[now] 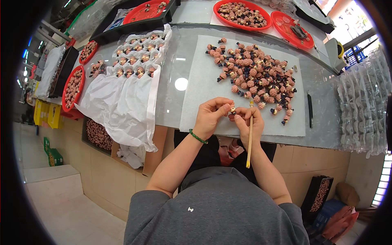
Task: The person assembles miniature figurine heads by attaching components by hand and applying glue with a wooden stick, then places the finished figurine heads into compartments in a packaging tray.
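Note:
Between the fingertips of my left hand is a small figurine with a pale face and a pinkish top. My right hand is closed close beside it, with a thin wooden-handled brush held upright in the grip. The brush's far end points toward the pile. Both hands are over the near edge of a white sheet. Just beyond them, a heap of similar pink-and-dark figurines spreads across that sheet.
Left of the sheet, a white padded tray holds rows of figurines. Red trays with more pieces stand at the back and left. A black pen lies to the right, near stacked clear plastic trays.

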A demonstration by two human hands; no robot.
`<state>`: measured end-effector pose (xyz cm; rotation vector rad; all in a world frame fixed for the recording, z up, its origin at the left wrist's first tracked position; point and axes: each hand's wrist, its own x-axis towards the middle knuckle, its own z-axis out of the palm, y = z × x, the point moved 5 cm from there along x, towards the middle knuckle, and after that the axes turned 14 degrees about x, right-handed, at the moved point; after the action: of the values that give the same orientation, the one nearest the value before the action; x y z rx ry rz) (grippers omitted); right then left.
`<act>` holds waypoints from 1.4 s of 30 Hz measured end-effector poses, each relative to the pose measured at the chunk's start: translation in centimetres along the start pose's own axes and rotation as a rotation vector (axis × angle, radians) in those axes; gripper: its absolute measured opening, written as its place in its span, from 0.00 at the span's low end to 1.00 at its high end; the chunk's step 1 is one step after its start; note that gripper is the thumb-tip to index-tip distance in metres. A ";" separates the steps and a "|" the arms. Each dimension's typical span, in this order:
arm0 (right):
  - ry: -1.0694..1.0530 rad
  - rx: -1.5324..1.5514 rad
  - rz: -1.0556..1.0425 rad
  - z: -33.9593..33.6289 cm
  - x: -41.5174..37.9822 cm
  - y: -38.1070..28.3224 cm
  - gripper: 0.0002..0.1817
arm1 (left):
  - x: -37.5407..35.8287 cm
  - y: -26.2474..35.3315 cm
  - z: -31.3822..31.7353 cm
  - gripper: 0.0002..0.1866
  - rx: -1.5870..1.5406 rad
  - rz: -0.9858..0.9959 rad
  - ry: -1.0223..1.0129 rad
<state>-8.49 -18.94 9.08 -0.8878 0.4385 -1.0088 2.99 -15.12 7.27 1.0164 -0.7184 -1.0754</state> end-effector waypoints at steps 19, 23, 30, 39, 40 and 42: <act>0.012 -0.241 -0.232 -0.3 -0.5 0.0 0.17 | 0.0 0.4 0.5 0.10 -0.146 -0.033 -0.080; -0.022 -0.311 -0.312 -0.2 -0.7 -0.1 0.17 | 0.0 0.3 0.4 0.10 -0.164 -0.045 -0.103; 0.034 -0.126 -0.260 -0.3 -0.5 -0.4 0.13 | 0.1 0.8 0.7 0.15 -0.279 -0.102 -0.086; -0.014 -0.068 -0.139 -0.2 -0.3 -0.2 0.11 | -0.5 1.8 1.4 0.18 0.100 0.034 -0.052; -0.003 -0.060 -0.134 -0.2 -0.2 -0.2 0.11 | -0.5 1.7 1.2 0.18 0.103 0.035 -0.053; 0.017 -0.041 -0.120 -0.3 -0.2 -0.2 0.12 | -0.5 0.9 0.3 0.18 0.168 -0.033 -0.044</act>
<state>-8.96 -18.94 9.06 -0.9521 0.4254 -1.1207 2.86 -14.60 8.18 1.1544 -0.8416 -1.0824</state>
